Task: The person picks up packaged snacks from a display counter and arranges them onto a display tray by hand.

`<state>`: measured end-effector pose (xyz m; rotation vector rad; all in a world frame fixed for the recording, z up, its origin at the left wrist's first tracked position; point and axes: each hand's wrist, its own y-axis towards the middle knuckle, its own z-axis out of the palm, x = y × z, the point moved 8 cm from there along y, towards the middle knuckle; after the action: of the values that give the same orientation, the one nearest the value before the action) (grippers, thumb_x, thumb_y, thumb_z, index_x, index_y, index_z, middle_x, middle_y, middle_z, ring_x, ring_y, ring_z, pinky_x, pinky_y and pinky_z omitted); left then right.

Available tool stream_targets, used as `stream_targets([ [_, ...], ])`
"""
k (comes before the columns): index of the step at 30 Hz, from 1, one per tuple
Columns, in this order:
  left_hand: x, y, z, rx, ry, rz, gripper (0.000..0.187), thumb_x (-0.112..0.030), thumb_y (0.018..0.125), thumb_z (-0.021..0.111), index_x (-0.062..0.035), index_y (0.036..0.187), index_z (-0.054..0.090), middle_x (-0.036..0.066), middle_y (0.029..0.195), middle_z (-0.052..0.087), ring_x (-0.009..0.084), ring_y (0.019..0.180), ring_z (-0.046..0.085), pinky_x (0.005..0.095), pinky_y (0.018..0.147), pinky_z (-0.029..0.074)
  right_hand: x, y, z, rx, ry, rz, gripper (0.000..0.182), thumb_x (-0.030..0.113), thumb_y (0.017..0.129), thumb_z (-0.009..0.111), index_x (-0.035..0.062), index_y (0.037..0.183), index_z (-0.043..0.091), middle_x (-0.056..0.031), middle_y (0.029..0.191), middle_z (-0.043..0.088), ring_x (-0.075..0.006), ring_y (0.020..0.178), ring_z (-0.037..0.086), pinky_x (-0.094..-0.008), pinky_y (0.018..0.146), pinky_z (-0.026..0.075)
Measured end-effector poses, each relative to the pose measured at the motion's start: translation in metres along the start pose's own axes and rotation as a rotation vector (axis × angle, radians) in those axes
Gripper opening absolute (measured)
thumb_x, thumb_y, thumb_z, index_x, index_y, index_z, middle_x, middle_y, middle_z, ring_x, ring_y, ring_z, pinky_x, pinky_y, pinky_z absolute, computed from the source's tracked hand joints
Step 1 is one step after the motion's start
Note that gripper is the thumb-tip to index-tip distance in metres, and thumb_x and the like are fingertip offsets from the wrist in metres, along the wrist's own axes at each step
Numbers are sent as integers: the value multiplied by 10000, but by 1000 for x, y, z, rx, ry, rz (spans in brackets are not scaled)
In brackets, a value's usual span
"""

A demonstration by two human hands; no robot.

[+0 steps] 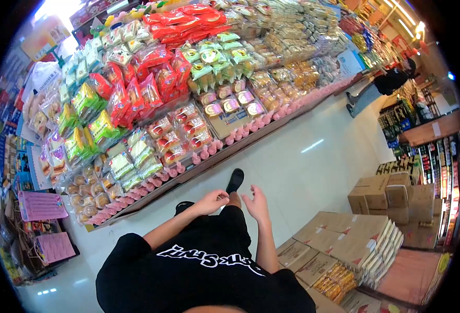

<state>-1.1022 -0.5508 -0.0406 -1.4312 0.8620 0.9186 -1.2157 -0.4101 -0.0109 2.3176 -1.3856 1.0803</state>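
Note:
My left hand point(212, 202) hovers in front of my body with its fingers loosely curved and nothing held in it. To its right, my right hand point(256, 202) is raised over the floor, thumb and fingers apart, holding nothing. The hands are separate from each other. Nearest to them is the front edge of a long display stand, lined with a pink scalloped trim point(201, 155). Packs of round red-labelled snacks point(180, 136), small boxed cakes point(231, 104) and green-and-white packets point(131, 159) lie on the stand, beyond reach of either hand.
Red bagged snacks point(185, 23) fill the stand's back rows. Cardboard boxes point(344, 235) are stacked at the lower right, with more cartons point(381, 193) behind. A person point(381, 86) in dark clothes stands in the aisle point(292, 161). Pink signs point(42, 206) hang at the left.

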Motion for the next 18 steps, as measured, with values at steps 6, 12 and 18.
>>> stream_targets([
  [6, -27, 67, -38, -232, -51, -8, 338, -248, 899, 600, -5, 1132, 571, 66, 948, 616, 128, 831, 571, 282, 737, 477, 10, 135, -36, -218, 83, -188, 476, 213, 821, 657, -39, 1198, 513, -214, 1120, 579, -334, 1010, 580, -394, 878, 462],
  [12, -82, 152, -76, -430, -243, 55, 308, -222, 900, 605, -18, 1128, 578, 22, 902, 599, 80, 779, 533, 237, 669, 446, 47, 267, -85, -147, 164, -318, 462, 176, 818, 630, -55, 1190, 484, -247, 1146, 536, -397, 1091, 498, -449, 963, 381],
  [18, -100, 258, -109, -414, -498, -197, 286, -190, 934, 534, 4, 1143, 522, 26, 842, 567, 84, 705, 546, 232, 581, 431, 42, 390, -58, 95, 32, -298, 528, 210, 788, 644, -59, 1205, 462, -261, 1165, 526, -431, 1102, 487, -467, 945, 389],
])
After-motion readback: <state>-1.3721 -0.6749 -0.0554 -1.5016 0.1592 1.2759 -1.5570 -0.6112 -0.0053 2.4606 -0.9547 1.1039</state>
